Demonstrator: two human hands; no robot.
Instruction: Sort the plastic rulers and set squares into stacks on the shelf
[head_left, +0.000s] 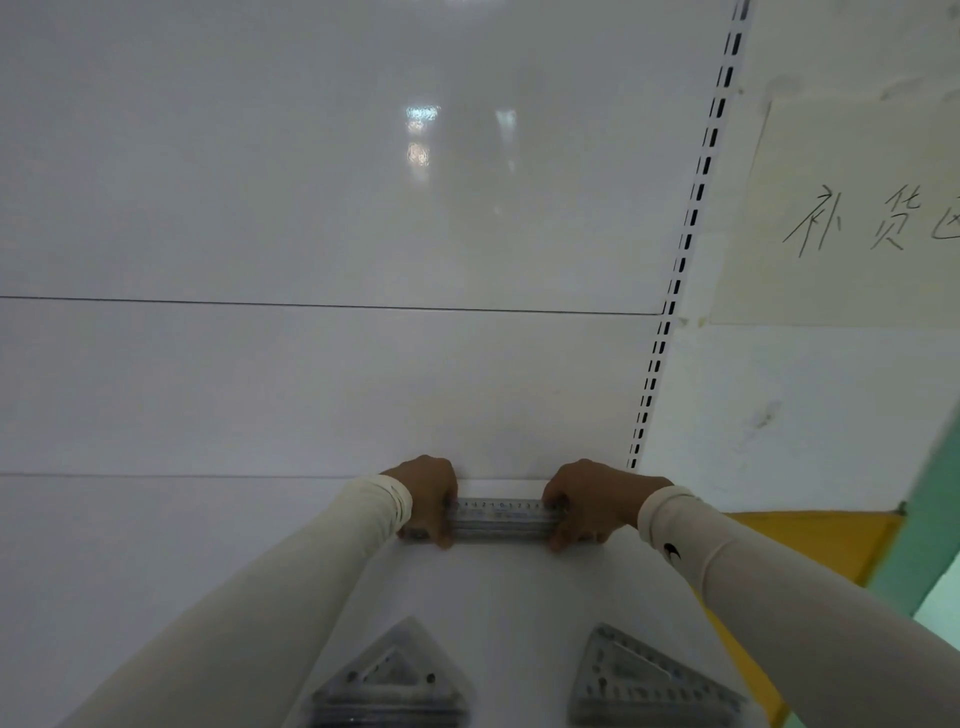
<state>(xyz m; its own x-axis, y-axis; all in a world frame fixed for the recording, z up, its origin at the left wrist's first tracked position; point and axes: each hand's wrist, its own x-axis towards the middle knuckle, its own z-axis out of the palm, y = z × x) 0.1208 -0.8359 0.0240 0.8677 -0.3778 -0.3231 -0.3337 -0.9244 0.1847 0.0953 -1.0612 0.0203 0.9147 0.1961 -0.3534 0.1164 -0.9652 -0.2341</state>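
Both hands hold a stack of rulers at the back edge of the shelf, right by the white back wall. The left hand has its fingers curled round the left end, and the right hand grips the right end. To do this well, squeeze the ends level — then set the stack flat and square to the back edge. No boxes or trays here. Near the front edge lie two piles of set squares — a left pile and a right pile, well apart.
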